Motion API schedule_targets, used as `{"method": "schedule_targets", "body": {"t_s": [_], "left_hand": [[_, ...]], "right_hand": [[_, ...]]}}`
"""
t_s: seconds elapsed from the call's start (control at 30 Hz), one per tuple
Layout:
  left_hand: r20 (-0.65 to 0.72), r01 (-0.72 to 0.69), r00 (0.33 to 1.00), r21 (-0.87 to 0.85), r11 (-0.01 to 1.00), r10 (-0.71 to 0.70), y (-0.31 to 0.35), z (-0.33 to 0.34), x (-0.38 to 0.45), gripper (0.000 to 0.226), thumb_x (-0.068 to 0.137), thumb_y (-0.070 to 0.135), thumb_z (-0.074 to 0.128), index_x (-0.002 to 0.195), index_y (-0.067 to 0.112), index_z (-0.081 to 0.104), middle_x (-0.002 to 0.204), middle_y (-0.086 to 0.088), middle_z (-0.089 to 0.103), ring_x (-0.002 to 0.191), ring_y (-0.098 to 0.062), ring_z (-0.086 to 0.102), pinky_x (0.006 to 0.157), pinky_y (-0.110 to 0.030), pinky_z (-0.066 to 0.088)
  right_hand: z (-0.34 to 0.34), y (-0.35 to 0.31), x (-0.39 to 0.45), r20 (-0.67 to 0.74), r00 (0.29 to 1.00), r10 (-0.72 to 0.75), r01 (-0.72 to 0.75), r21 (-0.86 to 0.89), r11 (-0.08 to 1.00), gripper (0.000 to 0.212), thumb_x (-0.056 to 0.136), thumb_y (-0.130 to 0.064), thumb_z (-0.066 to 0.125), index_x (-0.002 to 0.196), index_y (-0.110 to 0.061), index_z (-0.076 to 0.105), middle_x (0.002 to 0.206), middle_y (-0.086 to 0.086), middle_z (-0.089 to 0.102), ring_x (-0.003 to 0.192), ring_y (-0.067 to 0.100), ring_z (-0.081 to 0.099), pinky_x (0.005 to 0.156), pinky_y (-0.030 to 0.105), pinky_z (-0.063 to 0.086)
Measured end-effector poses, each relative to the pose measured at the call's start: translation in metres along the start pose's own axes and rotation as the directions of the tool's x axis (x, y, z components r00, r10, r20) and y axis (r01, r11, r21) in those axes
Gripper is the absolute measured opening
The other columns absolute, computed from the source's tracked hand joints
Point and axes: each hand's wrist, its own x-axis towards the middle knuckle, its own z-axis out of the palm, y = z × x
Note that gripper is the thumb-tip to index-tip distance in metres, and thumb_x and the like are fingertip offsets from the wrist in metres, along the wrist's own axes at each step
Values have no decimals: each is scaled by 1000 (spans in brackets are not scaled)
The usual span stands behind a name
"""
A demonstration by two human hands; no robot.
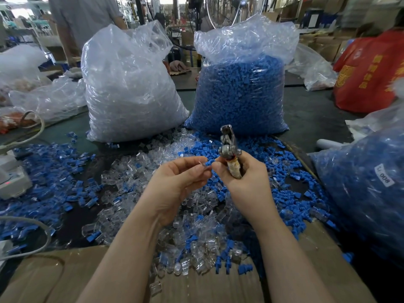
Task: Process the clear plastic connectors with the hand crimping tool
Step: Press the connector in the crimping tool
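A: Starting far left of the grip, what sits there?

B: A pale device point(13, 182) with a grey cable point(32, 232), among loose blue plastic pieces point(54, 171). Behind it lie crumpled clear bags point(48, 99).

A: And moving toward the hands?

B: Beyond and left of the grip stands a large clear bag point(131, 88), open at the top and filled with clear connectors. Just right of it, straight beyond the grip, a second bag point(240, 88) holds blue pieces, packed nearly to the neck.

A: The grip itself?

B: The left hand point(175, 184) pinches a small clear connector point(203, 167) between thumb and fingertips. A blue piece point(209, 163) sits at its end, touching the right hand's fingertips. The right hand point(244, 178) is clenched around the crimping tool point(228, 147), whose metal head points up and away above the fist. Whether the tool's head is open, I cannot tell.

A: Below the grip?

B: A mixed heap of clear connectors point(192, 226) and blue pieces, spilling onto a cardboard sheet point(65, 274) nearest the person.

A: And right of it?

B: Another bag of blue pieces point(367, 193), with a white label point(383, 174). Beyond that, a person in red point(369, 68).
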Motion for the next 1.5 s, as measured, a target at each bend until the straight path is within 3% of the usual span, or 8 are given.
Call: {"method": "schedule_targets", "body": {"t_s": [0.4, 0.53, 0.67, 0.8, 1.07, 1.2, 1.33, 1.5], "left_hand": [[-36, -88, 995, 63, 994, 91, 0, 7, -2, 32, 70, 9, 71, 101, 4, 71, 92, -10, 76, 85, -15, 72, 75, -20, 57], [-47, -105, 992, 175, 979, 115, 0, 7, -3, 35, 63, 17, 78, 97, 12, 76, 97, -8, 76, 90, -16, 71, 83, -26, 57], [-78, -143, 982, 283, 948, 171, -1, 9, -2, 31, 72, 16, 77, 103, 11, 75, 96, -6, 77, 88, -13, 72, 79, -21, 55], [-111, -155, 974, 315, 936, 198, -3, 10, -2, 21, 80, 8, 76, 100, 14, 76, 94, -3, 77, 90, -14, 73, 83, -25, 57], [-114, -185, 966, 325, 927, 232, -5, 11, -1, 21, 83, 4, 74, 101, 14, 75, 94, -7, 76, 90, -18, 72, 81, -23, 57], [-154, -204, 954, 303, 931, 259, -7, 11, 2, 23, 84, 4, 73, 104, 14, 72, 96, -10, 74, 90, -23, 71, 84, -29, 57], [-154, -258, 936, 310, 915, 316, -7, 10, 3, 27, 86, 2, 71, 109, 15, 67, 97, -6, 71, 88, -14, 70, 80, -22, 56], [-123, -353, 901, 351, 867, 417, -4, 8, 2, 30, 87, -3, 68, 112, 13, 63, 95, -2, 69, 81, -4, 68, 77, -16, 53]], "right_hand": [[2, -2, -3, -26, 1000, 9, -9, -14, 1000, 21, 88, -14, 73, 83, -33, 64, 80, -13, 70, 73, 5, 65, 64, 12, 50], [2, -3, -3, -14, 1000, 6, -6, -23, 1000, 24, 88, -13, 73, 86, -35, 65, 82, -16, 70, 74, 1, 65, 64, 10, 48], [2, -2, -3, -16, 1000, 19, -20, -44, 999, 21, 88, -15, 72, 86, -35, 65, 83, -13, 70, 74, 4, 65, 64, 12, 49], [2, 2, -2, -25, 999, 36, -37, -59, 998, 19, 89, -17, 72, 85, -34, 66, 83, -10, 70, 75, 10, 65, 63, 18, 52], [-1, 7, 0, -21, 999, 46, -48, -106, 993, 20, 89, -17, 71, 84, -36, 66, 80, -4, 72, 76, 12, 67, 67, 26, 55], [-5, 12, 1, -22, 996, 86, -89, -154, 984, 17, 89, -19, 70, 85, -35, 65, 78, -8, 71, 75, 11, 67, 71, 34, 57], [-11, 17, 2, 23, 991, 131, -122, -248, 961, 6, 88, -25, 70, 88, -30, 66, 78, -6, 69, 75, 19, 65, 72, 48, 55], [-11, 19, 1, 122, 981, 152, -94, -388, 917, 10, 84, -30, 66, 94, -29, 65, 77, -8, 66, 74, 19, 61, 71, 48, 53]]}}
